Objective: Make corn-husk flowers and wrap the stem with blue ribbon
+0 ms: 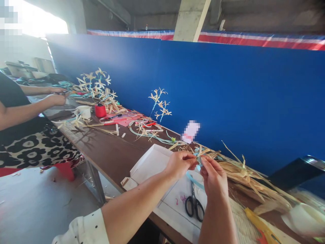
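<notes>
My left hand [181, 162] and my right hand [214, 174] meet above the table, fingertips pinched close together. Between them is a small husk flower [200, 150], its pale petals partly hidden by my fingers. A light blue strip [195, 179] hangs from the pinch and curves below my hands. Black-handled scissors [194, 206] lie under my right wrist on a white sheet with pink writing. An opened white cardboard box [149, 164] lies beneath my left forearm.
Dried husk leaves [245, 174] are heaped right of my hands. A yellow tool [261, 225] lies at the lower right. Husk flowers [162, 105] stand by the blue partition [228, 91]. Red thread [100, 110] and a white cup [83, 112] stand left, near another person's hands [59, 96].
</notes>
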Available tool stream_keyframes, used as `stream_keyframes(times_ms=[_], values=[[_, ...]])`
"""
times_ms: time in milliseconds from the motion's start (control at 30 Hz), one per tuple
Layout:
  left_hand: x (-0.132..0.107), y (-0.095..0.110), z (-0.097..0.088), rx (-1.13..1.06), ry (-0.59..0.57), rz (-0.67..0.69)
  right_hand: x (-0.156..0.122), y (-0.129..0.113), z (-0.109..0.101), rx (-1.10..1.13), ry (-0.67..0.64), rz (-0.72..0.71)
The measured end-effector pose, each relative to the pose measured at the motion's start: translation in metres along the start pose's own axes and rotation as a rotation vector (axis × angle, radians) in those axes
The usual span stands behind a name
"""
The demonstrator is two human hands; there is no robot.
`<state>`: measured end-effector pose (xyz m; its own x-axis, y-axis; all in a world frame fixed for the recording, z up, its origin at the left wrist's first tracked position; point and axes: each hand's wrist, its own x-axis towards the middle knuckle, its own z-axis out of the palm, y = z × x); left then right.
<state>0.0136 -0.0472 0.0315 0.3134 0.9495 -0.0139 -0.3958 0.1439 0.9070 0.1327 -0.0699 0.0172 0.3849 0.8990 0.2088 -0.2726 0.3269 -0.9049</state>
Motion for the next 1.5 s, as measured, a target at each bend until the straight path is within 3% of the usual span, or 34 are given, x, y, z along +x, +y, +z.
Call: stream_keyframes(times_ms=[400, 467, 633, 733, 1067, 1267, 1400, 1500], values=[[0.009, -0.008, -0.005, -0.029, -0.005, 0.02, 0.0, 0.0, -0.001, -0.12, 0.042, -0.009], [0.013, -0.009, -0.007, -0.054, -0.003, 0.013, 0.001, -0.001, -0.001, -0.123, 0.127, -0.022], [0.023, -0.016, -0.014, -0.181, 0.02, -0.062, 0.008, -0.002, -0.006, -0.016, 0.483, -0.108], [0.029, -0.024, -0.021, -0.228, 0.009, -0.085, 0.012, -0.001, -0.011, 0.066, 0.551, -0.149], [0.049, -0.043, -0.034, -0.299, -0.025, -0.163, 0.012, 0.005, -0.006, 0.028, 0.506, -0.244], [0.052, -0.046, -0.041, -0.291, -0.069, -0.159, 0.006, -0.016, 0.001, -0.027, 0.532, -0.255], [0.051, -0.044, -0.043, -0.254, -0.042, -0.183, -0.019, -0.045, 0.003, -0.293, 0.387, -0.2], [0.051, -0.044, -0.043, -0.249, -0.053, -0.185, -0.047, -0.067, -0.022, -0.659, 0.37, -0.103]])
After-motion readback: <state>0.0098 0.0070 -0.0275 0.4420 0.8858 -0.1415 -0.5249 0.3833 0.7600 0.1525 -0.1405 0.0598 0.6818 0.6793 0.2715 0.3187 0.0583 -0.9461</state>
